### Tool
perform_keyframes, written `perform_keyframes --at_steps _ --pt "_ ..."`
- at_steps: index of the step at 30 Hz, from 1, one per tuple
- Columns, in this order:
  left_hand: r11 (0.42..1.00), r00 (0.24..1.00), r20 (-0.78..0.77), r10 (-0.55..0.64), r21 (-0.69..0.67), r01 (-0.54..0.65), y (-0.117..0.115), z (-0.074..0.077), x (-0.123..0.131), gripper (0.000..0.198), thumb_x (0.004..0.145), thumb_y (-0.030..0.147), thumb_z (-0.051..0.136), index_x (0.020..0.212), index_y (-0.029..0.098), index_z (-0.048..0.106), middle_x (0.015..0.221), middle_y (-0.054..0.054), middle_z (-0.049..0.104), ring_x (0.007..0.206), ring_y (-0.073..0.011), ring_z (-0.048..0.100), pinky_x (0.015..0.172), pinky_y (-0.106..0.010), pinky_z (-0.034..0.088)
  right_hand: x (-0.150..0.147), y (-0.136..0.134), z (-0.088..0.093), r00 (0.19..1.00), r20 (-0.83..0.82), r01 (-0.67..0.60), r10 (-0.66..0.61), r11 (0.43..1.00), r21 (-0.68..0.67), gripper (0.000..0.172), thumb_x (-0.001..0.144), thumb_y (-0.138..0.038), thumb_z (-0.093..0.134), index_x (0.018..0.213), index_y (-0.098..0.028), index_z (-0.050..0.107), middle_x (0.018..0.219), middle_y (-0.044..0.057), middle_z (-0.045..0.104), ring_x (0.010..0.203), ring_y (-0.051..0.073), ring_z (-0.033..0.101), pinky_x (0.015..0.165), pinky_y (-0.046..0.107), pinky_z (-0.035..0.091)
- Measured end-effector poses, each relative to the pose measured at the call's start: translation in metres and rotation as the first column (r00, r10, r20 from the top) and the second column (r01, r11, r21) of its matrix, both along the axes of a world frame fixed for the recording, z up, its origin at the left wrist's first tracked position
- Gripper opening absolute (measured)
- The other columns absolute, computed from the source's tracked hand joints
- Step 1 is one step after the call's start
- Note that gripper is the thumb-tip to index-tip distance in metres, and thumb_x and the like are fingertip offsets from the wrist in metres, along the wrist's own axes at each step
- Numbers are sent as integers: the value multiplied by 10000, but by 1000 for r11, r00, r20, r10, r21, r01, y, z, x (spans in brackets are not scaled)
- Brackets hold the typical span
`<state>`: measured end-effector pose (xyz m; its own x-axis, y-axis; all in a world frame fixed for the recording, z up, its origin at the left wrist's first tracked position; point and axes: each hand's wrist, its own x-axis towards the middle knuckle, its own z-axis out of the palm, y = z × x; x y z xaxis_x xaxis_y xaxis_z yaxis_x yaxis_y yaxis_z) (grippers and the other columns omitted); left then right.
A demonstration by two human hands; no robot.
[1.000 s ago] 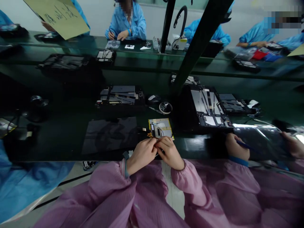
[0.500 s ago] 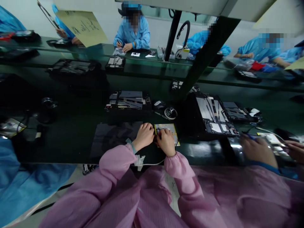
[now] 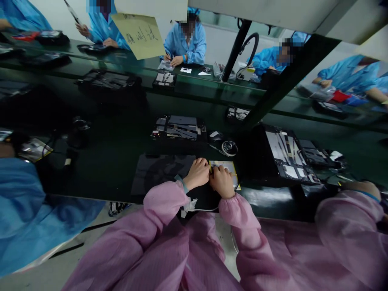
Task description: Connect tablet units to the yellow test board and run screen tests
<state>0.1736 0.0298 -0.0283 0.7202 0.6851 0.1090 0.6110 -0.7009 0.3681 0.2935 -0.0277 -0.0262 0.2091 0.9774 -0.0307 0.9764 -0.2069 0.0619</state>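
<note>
My left hand [image 3: 197, 173] is curled closed at the right end of a dark flat mat [image 3: 163, 171]. Close beside it, my right hand [image 3: 222, 182] has its fingers bent down over a yellow-edged flat sheet or board [image 3: 230, 166]. The fingertips of both hands come near each other at the left edge of that sheet. Whatever sits between them is too small or hidden to make out. A crumpled white scrap [image 3: 189, 206] and a pale cable lie at the table edge below my wrists.
Beyond the mat stands a black box topped with device parts [image 3: 178, 128]. A computer mouse [image 3: 216, 136] and a coiled cable [image 3: 229, 148] lie right of it. Another parts-topped box [image 3: 287, 155] stands to the right. A pink-sleeved person [image 3: 348, 218] sits close at my right.
The whole view has shifted, so the scene sits further right. My hands stay together at the yellow-edged sheet, fingers still bent. The co-worker's hand on the right has drawn toward the view's edge.
</note>
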Motion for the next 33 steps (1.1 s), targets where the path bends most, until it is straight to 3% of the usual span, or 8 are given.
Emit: perform_keyframes --at_steps 3,6,10,15,22,27,31,33 --pt "998 989 138 58 15 -61 -3 17 -31 292 906 318 517 1142 155 573 1221 -122 557 1190 -248 484 1010 -383 418 6 -6 11 985 -144 -87 99 992 87 223 883 -245 477 1020 -139 618 1001 122 637 917 258 595 786 357 446" --pt "961 904 352 243 37 -273 -2 20 -99 399 939 375 465 1290 183 468 1308 -134 534 1246 -255 475 1065 -429 394 3 -8 19 909 -309 -197 280 941 274 296 874 -133 385 1073 -151 603 1020 104 654 974 232 593 866 349 459" --pt "709 671 282 686 -48 -704 -6 -2 -192 365 916 307 453 1226 127 522 1265 -195 574 1211 -338 521 1015 -539 421 -15 5 15 845 -393 -249 363 917 312 386 847 -92 341 1127 -157 599 1052 104 686 1018 220 621 916 355 468" --pt "732 670 295 681 -255 -632 -20 -16 -224 321 886 217 459 1182 187 581 1215 -114 645 1139 -257 600 1014 -453 461 -25 28 -2 842 -442 -235 310 947 217 350 880 -213 360 1159 -164 565 1055 111 710 934 230 694 849 364 510" --pt "657 438 489 754 -575 -488 -14 15 -223 574 768 115 548 1338 169 498 1165 -111 642 977 -187 638 899 -368 519 -19 36 -2 877 -438 -124 200 973 195 374 839 -391 457 1125 -179 573 951 113 736 855 270 716 749 380 533" --pt "724 459 585 669 -652 -225 -21 52 -237 310 798 252 615 1092 164 666 1050 -78 669 942 -201 629 895 -358 495 -17 17 44 893 -413 -38 180 943 331 411 800 -466 486 1066 -172 594 863 102 727 766 282 689 708 384 514" --pt "831 423 716 556 -461 -312 -25 79 -247 180 833 323 621 925 185 692 1020 -70 642 952 -202 610 880 -346 500 -21 -5 92 852 -403 -63 334 830 554 251 841 -443 521 866 -217 628 820 75 698 747 236 656 733 348 512" --pt "849 399 763 508 -368 -378 -22 78 -251 153 830 327 627 875 202 704 1137 -82 619 1062 -221 589 950 -370 480 -26 -11 97 827 -359 -114 433 754 647 177 849 -312 514 931 -226 645 939 80 691 884 239 654 828 363 513"
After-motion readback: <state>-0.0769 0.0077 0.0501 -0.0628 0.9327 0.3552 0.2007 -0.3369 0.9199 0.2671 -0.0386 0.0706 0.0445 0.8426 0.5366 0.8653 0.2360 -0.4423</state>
